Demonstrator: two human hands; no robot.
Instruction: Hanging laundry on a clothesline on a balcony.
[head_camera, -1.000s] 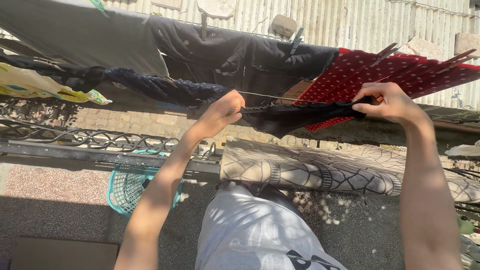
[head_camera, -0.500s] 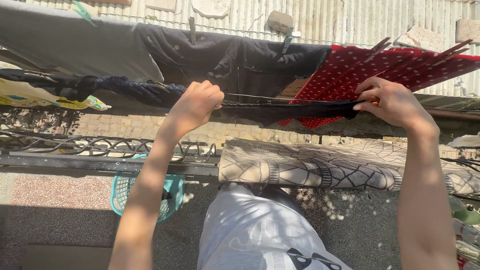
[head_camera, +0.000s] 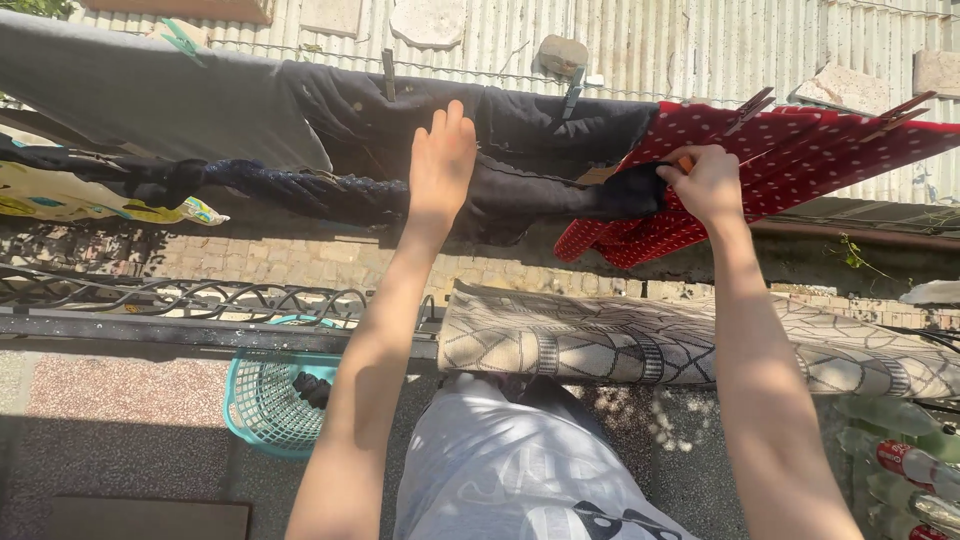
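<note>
The right hand is clamped on one end of a soft black garment, which is draped over the clothesline. The left hand is laid flat on the same garment, fingers extended and together (nothing gripped). Both arms are raised. Just right of the garment, a red polka-dot cloth is pinned by wooden pegs. Below the garment, a patterned rolled rug and a teal mesh basket are seen.

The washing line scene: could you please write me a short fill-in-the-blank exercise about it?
1. The right hand pinches a ____ garment at the line.
2. The left hand is raised with fingers ____.
3. The red cloth has white ____.
4. The laundry basket is ____ in colour.

Missing words: black; open; dots; turquoise
</note>
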